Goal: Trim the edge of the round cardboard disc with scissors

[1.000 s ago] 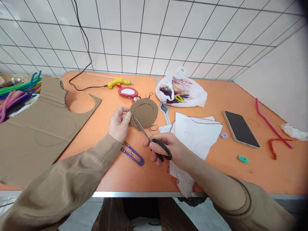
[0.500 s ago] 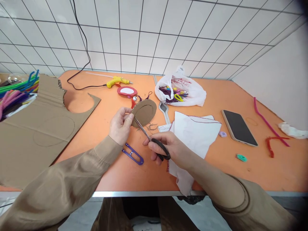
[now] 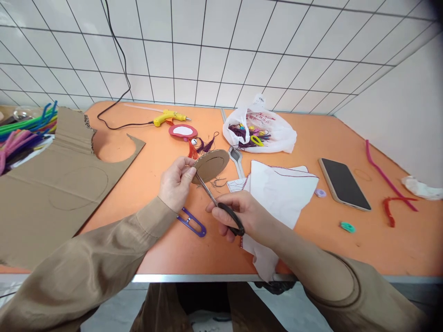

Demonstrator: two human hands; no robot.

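My left hand (image 3: pixel 177 183) pinches the near-left edge of a round cardboard disc (image 3: pixel 213 167), which is tilted above the table. A dark oval line is drawn inside the disc's rim. In my right hand (image 3: pixel 238 213) are scissors with black handles (image 3: pixel 231 218), their blades pointing up and left. The blade tips meet the disc close to my left thumb; whether they pierce it I cannot tell. Brown scraps (image 3: pixel 218 183) lie on the table under the disc. Below my left hand rests a purple slotted tool (image 3: pixel 192 223).
A large cardboard sheet (image 3: pixel 74 193) covers the left side. Behind the disc are a yellow glue gun (image 3: pixel 169 117), a red oval ornament (image 3: pixel 182 131) with tassels and a white plastic bag (image 3: pixel 270 131). White cloth (image 3: pixel 278 193) and a phone (image 3: pixel 344 184) lie to the right.
The cardboard disc has tilted and shifted slightly right and down, showing its edge. My left hand turned with it, and the scissors' blades look closer together.
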